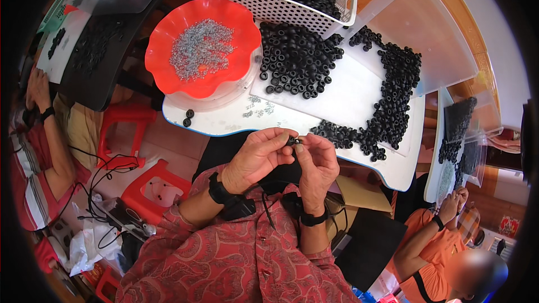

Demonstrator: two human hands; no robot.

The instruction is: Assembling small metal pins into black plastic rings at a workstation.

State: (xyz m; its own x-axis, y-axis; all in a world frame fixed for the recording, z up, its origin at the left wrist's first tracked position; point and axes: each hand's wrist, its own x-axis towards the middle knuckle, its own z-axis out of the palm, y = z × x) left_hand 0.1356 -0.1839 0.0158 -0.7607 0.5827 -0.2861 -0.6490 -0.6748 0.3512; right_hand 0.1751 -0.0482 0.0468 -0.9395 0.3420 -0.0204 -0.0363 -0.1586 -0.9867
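Just over the table's near edge, both my hands meet at their fingertips. My left hand (255, 157) pinches a small black ring-shaped part (290, 141) between thumb and fingers. My right hand (317, 163) is closed in a pinch against it, and a small shiny bit shows there, too small to name. Beyond the hands lies a heap of black ring-shaped parts (303, 59) on a white board (342, 92). A second band of such parts (393, 90) curves along the right, its end close to my right hand. Small clear or silvery pieces (202, 47) fill a red scalloped dish (241, 22).
A white perforated basket (275, 3) of black parts stands behind the heap. A translucent bin (421, 39) leans at the far right. Red stools (154, 191) and cables are on the left floor. Co-workers sit at both sides, one in an orange shirt (421, 247).
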